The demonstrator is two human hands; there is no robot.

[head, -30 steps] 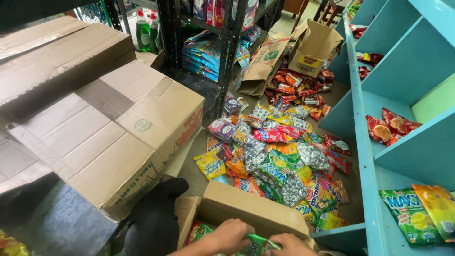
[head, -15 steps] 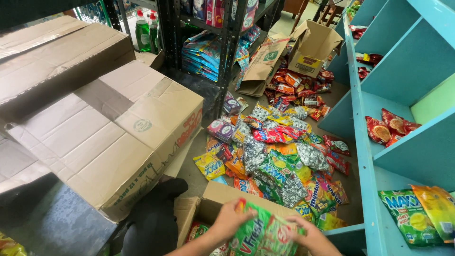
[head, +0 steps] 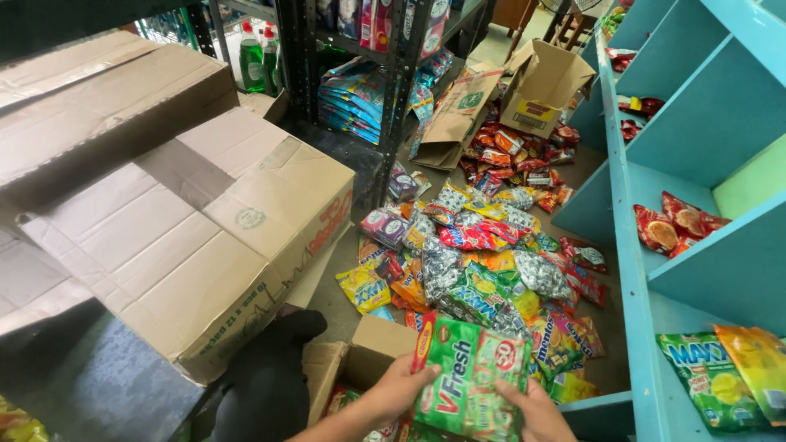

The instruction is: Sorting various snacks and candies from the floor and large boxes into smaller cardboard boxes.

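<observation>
A green candy bag [head: 468, 378] sits at 6 o'clock in the view, held upright between both hands above an open carton [head: 360, 368]. The left hand [head: 399, 388] grips its left edge, fingers curled around the side; the right hand [head: 536, 407] clasps its lower right edge, thumb across the front. Just past the bag, toward 12 o'clock, a heap of mixed candy bags [head: 483, 245] covers the floor. At 9 o'clock stand large taped boxes [head: 188, 229]. At 3 o'clock is a blue shelf [head: 630, 245] with red packs [head: 675, 223] and green and orange packs [head: 729, 376]. At 12 o'clock stand a dark rack [head: 393, 98] and another open box [head: 544, 90].
</observation>
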